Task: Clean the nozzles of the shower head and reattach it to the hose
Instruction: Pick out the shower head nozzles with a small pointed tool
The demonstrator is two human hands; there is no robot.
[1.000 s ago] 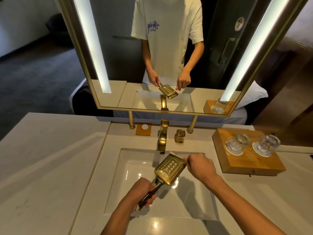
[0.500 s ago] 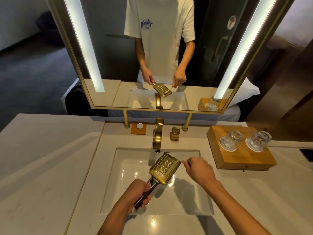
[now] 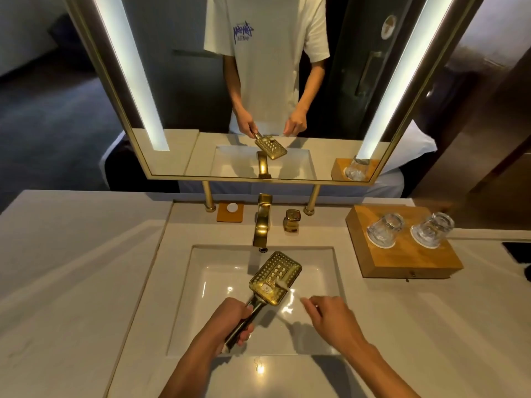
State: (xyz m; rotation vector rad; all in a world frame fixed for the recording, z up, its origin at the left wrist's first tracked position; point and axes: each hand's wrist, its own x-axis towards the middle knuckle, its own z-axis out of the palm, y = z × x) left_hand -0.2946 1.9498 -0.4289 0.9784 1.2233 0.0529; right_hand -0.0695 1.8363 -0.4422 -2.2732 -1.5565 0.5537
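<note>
A gold rectangular shower head (image 3: 277,271) is tilted over the white sink basin (image 3: 218,282), its nozzle face turned up. My left hand (image 3: 230,320) grips its dark-gold handle from below. My right hand (image 3: 330,320) pinches a thin white brush (image 3: 283,285), blurred with motion, whose tip touches the near right part of the nozzle face beside the white button. No hose is in view.
A gold faucet (image 3: 262,222) and its square knob (image 3: 291,220) stand behind the basin. At the right a wooden box (image 3: 402,258) carries two upturned glasses. A small orange coaster (image 3: 230,211) lies back left. A framed mirror (image 3: 258,176) hangs above the stone counter (image 3: 71,268).
My right hand has drawn back toward me and down, sweeping the brush from the far corner of the nozzle face to its near edge. The left hand keeps holding the handle.
</note>
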